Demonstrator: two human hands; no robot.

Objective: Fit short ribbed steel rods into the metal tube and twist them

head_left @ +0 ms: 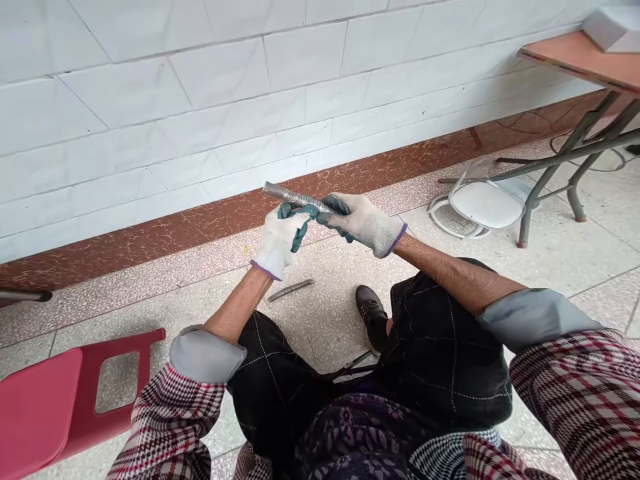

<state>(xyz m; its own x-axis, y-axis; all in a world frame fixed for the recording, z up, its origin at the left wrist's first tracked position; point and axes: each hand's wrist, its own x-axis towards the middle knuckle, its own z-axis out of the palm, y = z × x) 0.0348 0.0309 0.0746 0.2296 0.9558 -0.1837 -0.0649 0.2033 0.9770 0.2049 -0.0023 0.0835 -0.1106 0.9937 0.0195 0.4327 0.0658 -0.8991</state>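
Clearly, the right hand is clamped on the rod; the left hand is against it, its grip I cannot tell. Below the rod lies a strip.

Head view from above; faces forward and down; left hand, right hand near, mid-frame; tiled wall beyond

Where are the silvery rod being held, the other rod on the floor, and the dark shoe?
Held silvery rod (298,198): head view, along its exposed shaft.
Floor rod (291,290): head view, mid-length.
Dark shoe (372,309): head view, on its upper.
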